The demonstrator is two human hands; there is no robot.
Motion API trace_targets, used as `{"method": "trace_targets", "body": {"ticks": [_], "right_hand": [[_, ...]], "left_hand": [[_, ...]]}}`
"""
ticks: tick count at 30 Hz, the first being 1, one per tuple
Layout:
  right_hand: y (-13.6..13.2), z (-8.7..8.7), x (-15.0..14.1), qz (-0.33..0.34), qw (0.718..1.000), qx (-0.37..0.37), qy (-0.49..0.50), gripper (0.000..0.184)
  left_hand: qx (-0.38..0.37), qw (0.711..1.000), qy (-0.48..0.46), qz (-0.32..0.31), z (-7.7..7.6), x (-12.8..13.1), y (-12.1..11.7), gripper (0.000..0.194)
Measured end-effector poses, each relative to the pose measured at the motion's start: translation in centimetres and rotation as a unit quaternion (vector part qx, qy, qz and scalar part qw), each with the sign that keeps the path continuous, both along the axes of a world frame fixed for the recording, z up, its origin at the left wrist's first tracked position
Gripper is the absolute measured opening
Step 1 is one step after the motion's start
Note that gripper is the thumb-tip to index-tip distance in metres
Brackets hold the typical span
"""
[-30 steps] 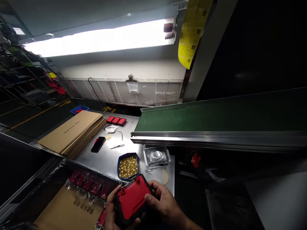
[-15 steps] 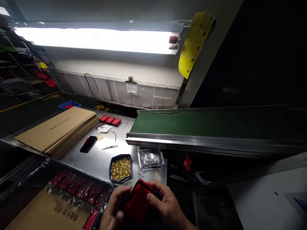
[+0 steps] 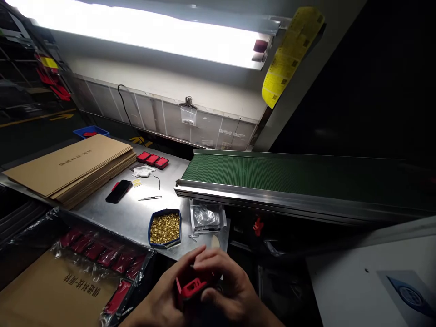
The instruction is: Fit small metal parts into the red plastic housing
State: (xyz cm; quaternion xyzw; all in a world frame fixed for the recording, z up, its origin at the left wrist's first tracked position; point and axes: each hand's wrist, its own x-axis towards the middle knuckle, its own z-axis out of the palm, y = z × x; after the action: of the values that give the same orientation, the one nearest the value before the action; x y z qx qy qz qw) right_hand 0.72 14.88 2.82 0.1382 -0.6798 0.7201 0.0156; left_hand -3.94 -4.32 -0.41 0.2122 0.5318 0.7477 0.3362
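**Both hands closing on a red plastic part at the bench edge**

Bright light from a long fluorescent tube lamp is falling across a steel workbench that is filling the left half of the view, with a green ribbed conveyor belt running off toward 3 o'clock behind it. At 6 o'clock, the left hand and the right hand are meeting in front of the bench's near edge, both curled around a small red plastic housing with a square opening. The left hand is cupping it from the left and below; the right hand is wrapping it from the right, with fingers bent over the top. Only the front face of the housing is showing between them.

Just beyond the hands, toward 11 o'clock, a blue tray of small brass-coloured pieces is sitting on the bench, and a clear plastic bag of small metal parts is lying just beside it under the conveyor's rim. At 9 o'clock from the hands, a cardboard box lined with clear film is holding a row of dark red parts. Farther off, toward 10 o'clock, a black phone is lying near a stack of flat brown cardboard sheets, and three red parts in a row are resting behind it. A yellow printed paper strip is hanging at 1 o'clock.
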Motion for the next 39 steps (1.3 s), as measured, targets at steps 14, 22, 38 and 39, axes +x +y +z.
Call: {"method": "trace_targets", "body": {"ticks": [14,22,38,39], "right_hand": [[-1.7,-1.0,1.3,-0.102,0.991,-0.033,-0.084,0.077],[-0.7,-0.9,1.1,-0.118,0.988,0.007,-0.098,0.034],[-0.7,0.0,0.6,-0.121,0.990,0.062,-0.031,0.057],[-0.6,-0.1,0.5,-0.123,0.990,0.068,-0.031,0.054]], "left_hand": [[-0.109,0.952,0.224,0.176,-0.2,1.0,0.6,0.085],[-0.163,0.928,0.298,0.152,-0.6,1.3,0.7,0.067],[-0.166,0.930,0.278,0.172,-1.4,1.5,0.9,0.067],[-0.169,0.931,0.271,0.174,-1.5,1.6,0.9,0.068]]}}
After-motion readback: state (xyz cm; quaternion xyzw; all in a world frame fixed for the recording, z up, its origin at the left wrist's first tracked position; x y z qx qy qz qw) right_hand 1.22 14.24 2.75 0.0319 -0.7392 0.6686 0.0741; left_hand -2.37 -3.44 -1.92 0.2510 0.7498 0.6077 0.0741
